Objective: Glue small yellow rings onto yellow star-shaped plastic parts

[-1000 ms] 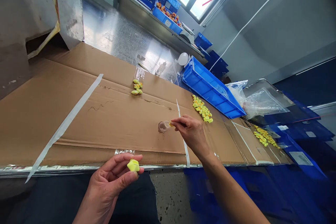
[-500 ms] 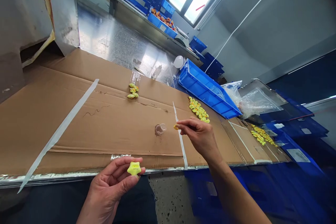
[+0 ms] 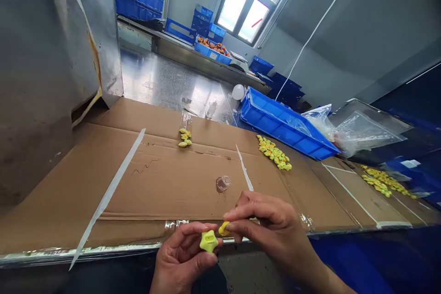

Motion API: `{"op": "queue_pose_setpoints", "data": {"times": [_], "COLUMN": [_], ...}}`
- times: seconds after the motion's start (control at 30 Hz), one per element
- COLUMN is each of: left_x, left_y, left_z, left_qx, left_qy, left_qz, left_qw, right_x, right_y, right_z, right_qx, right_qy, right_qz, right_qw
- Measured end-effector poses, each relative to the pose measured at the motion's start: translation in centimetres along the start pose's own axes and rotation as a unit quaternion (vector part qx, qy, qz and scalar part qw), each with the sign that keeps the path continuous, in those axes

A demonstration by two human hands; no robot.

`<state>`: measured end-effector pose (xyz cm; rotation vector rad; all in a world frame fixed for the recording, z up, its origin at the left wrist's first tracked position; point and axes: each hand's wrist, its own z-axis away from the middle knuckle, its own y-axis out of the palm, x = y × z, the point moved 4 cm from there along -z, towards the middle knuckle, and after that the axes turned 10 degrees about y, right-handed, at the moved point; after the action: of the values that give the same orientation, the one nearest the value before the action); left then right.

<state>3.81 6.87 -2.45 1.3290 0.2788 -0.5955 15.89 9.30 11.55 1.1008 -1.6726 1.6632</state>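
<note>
Along a workbench topped w/ flattened cardboard (image 3: 165, 179), in a room w/ bright windows (image 3: 244, 4) and a shiny metal floor (image 3: 165, 78), blue gear dominates. Far side of bench: empty-looking blue plastic crate (image 3: 285, 128), clear plastic bag (image 3: 365, 133) just beside it to the right. Further back, on a steel counter (image 3: 179, 50), a second blue crate (image 3: 211, 53) holds a load of orange & yellow pieces.

On the cardboard, 3 heaps of small yellow pieces: small heap (image 3: 184, 138) at far edge, bigger heap (image 3: 274, 153) next to the crate, third heap (image 3: 384, 181) out to the right. Neither hand is on any of them. Strips of white tape (image 3: 113, 188) run across the bench, & a small clear cup (image 3: 223, 183) sits on a brownish stain mid-bench, well clear of the heaps.

Status as shown: 2 pieces are in hand, 3 heaps lie out on the bench; can't tell whether the heaps are done or waiting. At bench's near edge, left hand (image 3: 182, 262) clenches a yellow star-shaped piece (image 3: 209, 241) btwn thumb & fingers. Right hand (image 3: 272, 229) pinches a small yellow piece (image 3: 223, 228) btwn thumb & finger, right by the star; can't tell if the 2 touch.
</note>
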Motion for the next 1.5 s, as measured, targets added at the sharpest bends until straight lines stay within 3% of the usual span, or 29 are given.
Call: {"op": "queue_pose_setpoints", "data": {"times": [0.2,0.83,1.2,1.5], "left_x": [-0.2,-0.9,-1.1,-1.4], "left_y": [0.0,0.6,0.6,0.6], "left_z": [0.3,0.6,0.9,1.4], "left_qx": [0.026,0.043,0.003,-0.035], "left_qy": [0.013,0.028,0.014,0.043], "left_qz": [-0.002,-0.009,-0.031,-0.039], "left_qw": [1.000,0.999,0.999,0.998], "right_x": [-1.0,-1.5,-1.2,-1.2], "right_y": [1.3,1.8,2.1,2.4], "right_z": [0.3,0.3,0.6,1.2], "right_qx": [0.032,0.043,0.054,0.070], "right_qy": [0.015,0.006,-0.038,-0.046], "right_qz": [-0.012,0.021,0.061,0.058], "right_qw": [0.999,0.999,0.996,0.995]}}
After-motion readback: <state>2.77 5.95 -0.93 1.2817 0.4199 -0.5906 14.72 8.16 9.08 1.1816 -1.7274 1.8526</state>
